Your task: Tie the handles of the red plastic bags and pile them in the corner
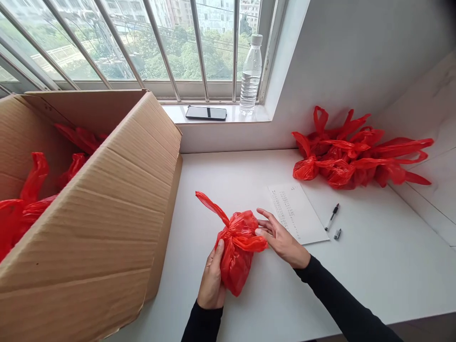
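A red plastic bag [238, 266], knotted near its top with two loose ends sticking out, is in front of me over the white table. My left hand [213, 280] is wrapped around its left side, thumb on the front and the other fingers hidden behind it. On the bag's right side is my right hand [276, 235], its fingers spread and the thumb by one loose end. Whether those fingertips touch the plastic I cannot tell. What the bag contains is hidden.
To the left stands an open cardboard box [117, 204] holding several red bags [33, 209]. More knotted red bags [342, 156] lie piled at the back right. Near them are a written sheet [297, 213], a pen [332, 217] and its cap [337, 233]. A phone [205, 113] and water bottle [251, 78] occupy the windowsill.
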`<action>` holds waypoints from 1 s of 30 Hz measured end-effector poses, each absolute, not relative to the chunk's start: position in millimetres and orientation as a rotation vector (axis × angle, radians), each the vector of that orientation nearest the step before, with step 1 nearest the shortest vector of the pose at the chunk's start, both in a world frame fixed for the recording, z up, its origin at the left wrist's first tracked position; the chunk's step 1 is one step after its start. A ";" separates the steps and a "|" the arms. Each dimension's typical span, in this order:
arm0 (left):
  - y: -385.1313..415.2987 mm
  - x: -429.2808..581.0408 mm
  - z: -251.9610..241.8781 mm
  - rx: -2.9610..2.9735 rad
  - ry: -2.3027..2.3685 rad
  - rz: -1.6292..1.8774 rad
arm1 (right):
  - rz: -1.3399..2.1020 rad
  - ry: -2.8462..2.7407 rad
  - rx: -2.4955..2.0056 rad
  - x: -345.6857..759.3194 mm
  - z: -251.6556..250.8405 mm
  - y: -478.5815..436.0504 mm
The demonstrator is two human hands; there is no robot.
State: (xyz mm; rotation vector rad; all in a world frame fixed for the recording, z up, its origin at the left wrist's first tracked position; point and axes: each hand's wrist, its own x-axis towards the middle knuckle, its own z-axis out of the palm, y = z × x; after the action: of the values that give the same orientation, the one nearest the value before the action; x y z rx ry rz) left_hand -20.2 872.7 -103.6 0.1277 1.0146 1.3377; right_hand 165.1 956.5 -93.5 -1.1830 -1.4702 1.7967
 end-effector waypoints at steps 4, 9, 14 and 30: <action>869.8 -14.9 -98.0 0.200 1.052 1.351 | 1.489 -1.775 -1.201 157.8 -85.6 937.5; 865.8 -12.5 -88.2 0.454 1.122 1.304 | 1.446 -1.740 -1.242 154.6 -83.5 932.8; 870.7 -22.2 -87.3 0.406 1.334 1.339 | 1.499 -1.823 -1.254 156.7 -82.6 931.9; 893.5 -24.8 -92.2 0.561 1.345 1.302 | 1.416 -1.752 -1.267 147.7 -86.8 914.1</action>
State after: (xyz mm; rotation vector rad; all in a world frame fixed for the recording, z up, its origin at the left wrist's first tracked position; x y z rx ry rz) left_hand -24.8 893.5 -92.2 0.5612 1.3455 1.3016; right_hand 147.7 914.1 -86.8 -1.2671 -1.7517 1.4165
